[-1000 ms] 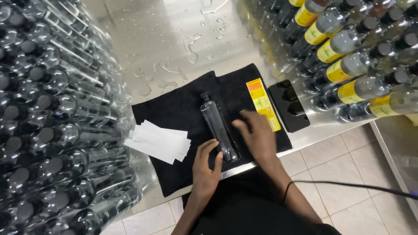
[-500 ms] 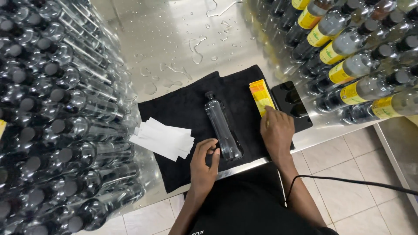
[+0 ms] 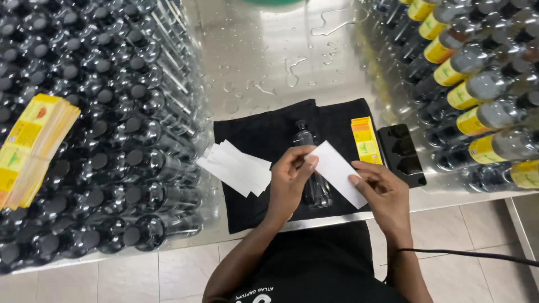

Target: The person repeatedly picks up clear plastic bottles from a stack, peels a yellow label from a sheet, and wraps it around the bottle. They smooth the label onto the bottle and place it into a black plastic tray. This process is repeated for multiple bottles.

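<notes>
White strip (image 3: 337,171) was plain, rectangular, held slanted above the black cloth (image 3: 252,132) | clear bottle (image 3: 311,179) beneath lay partly hidden by it | left hand (image 3: 289,182) pinched the strip's upper end, right hand (image 3: 384,196) pinched its lower edge, both with fingers closed on it.

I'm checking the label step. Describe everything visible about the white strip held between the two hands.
The white strip is a plain, thin rectangle that looks like paper or label backing, blank on the side shown. It is held flat and slanted above the clear bottle lying on the black cloth. The left hand pinches its upper left end; the right hand grips its lower right edge.
</notes>
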